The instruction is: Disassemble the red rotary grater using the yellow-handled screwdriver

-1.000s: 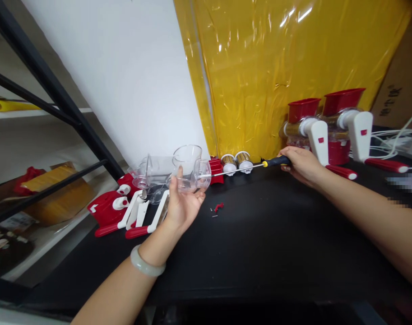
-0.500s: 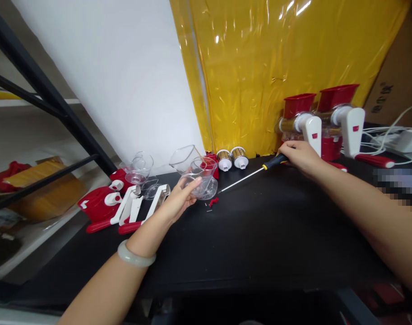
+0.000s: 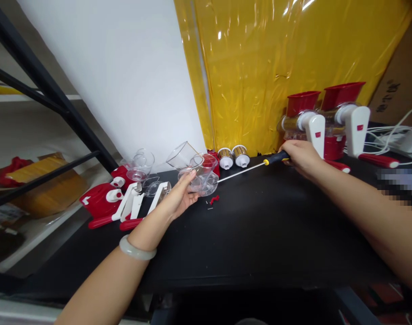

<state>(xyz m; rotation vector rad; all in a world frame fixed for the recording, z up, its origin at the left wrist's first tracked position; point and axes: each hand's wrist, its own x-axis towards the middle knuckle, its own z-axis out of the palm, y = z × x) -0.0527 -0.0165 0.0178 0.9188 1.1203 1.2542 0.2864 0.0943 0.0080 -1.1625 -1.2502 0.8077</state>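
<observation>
My left hand (image 3: pixel 182 194) is closed around a clear plastic housing (image 3: pixel 185 158), which it holds tilted over the black table. In my right hand (image 3: pixel 299 153) is the dark blue and yellow handle of a long screwdriver (image 3: pixel 243 171). The screwdriver's shaft points left, and its tip meets the round base of the housing; whether it sits inside an opening there I cannot tell. Just below the base lie a small red part (image 3: pixel 214 199) and a couple of tiny metal pins (image 3: pixel 210 208). Two grater drums (image 3: pixel 240 156) stand behind, near the yellow sheet.
Red bases (image 3: pixel 99 201), white cranks with red grips (image 3: pixel 127 205) and another clear housing (image 3: pixel 141 164) lie on the left. Two assembled rotary graters (image 3: pixel 351 126) stand at the right, beside white cables (image 3: pixel 388 140). A black metal frame (image 3: pixel 84 140) rises at the left.
The clear housing has tipped further over to the left in my left hand. The screwdriver's tip has risen slightly from beside the base to meet it.
</observation>
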